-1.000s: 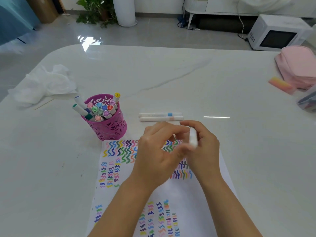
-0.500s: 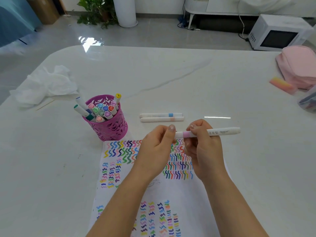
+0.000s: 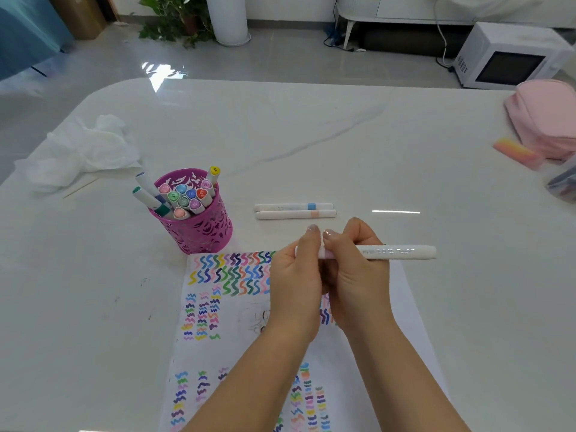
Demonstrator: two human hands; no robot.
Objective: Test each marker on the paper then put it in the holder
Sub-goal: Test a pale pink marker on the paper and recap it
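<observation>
Two hands meet over the top of the paper [image 3: 243, 353], both clamped on one white marker [image 3: 389, 252] that lies level, above the sheet and not touching it. The left hand [image 3: 296, 282] pinches the marker's left end between thumb and fingers. The right hand [image 3: 358, 282] grips the barrel just beside it, at a pale pink band, and the rest of the barrel sticks out toward the worktop's right edge. The thumbs sit side by side, nearly touching. The left end may be a cap, but the fingers hide it, so I cannot tell whether it is seated or loose.

The paper lies at the near edge of the worktop [image 3: 343, 145], covered in rows of coloured wavy lines, and both forearms cross it. Touching its far left corner stands the magenta cut-out holder [image 3: 202, 232], upright, with a cluster of markers [image 3: 184, 198] standing in it, caps up, some leaning out to the left.

Beyond the hands, two more white markers lie flat and parallel, touching along their length: the farther has a blue band [image 3: 293, 207], the nearer a peach band [image 3: 296, 214].

A crumpled white tissue [image 3: 81, 151] sits near the left edge. At the right edge lies a pink pouch [image 3: 548, 116] with a pink-orange block [image 3: 516, 151] just beside it.
</observation>
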